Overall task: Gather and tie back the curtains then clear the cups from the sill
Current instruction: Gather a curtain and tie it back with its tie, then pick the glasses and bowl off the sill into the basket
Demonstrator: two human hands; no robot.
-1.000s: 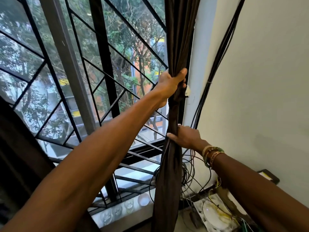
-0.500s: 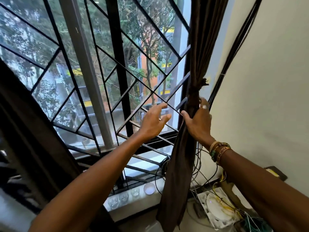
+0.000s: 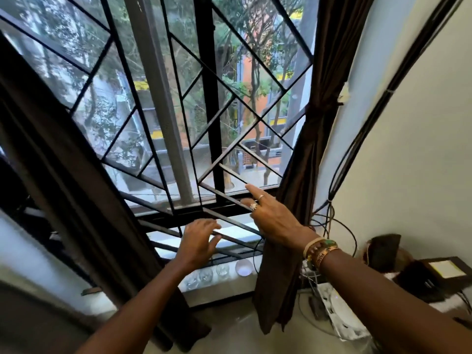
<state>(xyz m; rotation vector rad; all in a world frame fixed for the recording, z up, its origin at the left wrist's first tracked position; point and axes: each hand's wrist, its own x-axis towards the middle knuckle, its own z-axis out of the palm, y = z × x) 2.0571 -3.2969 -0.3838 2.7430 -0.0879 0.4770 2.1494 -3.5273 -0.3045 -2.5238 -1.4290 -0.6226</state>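
Note:
The brown right curtain hangs bunched beside the wall, cinched by a tie high up. A second brown curtain hangs gathered at the left. On the sill stand three clear glass cups and a small white bowl-like cup. My left hand hovers open above the cups, fingers spread. Open too, my right hand with rings and bangles is in front of the window grille, just left of the right curtain, touching nothing.
A black metal grille covers the window. Black cables run down the wall into a tangle by a white device on the floor. A dark box sits at the right.
Both hands let go of the right curtain and dropped toward the sill. The left hand moved down over the cups; the right swung left, off the cloth. The curtain stays tied.

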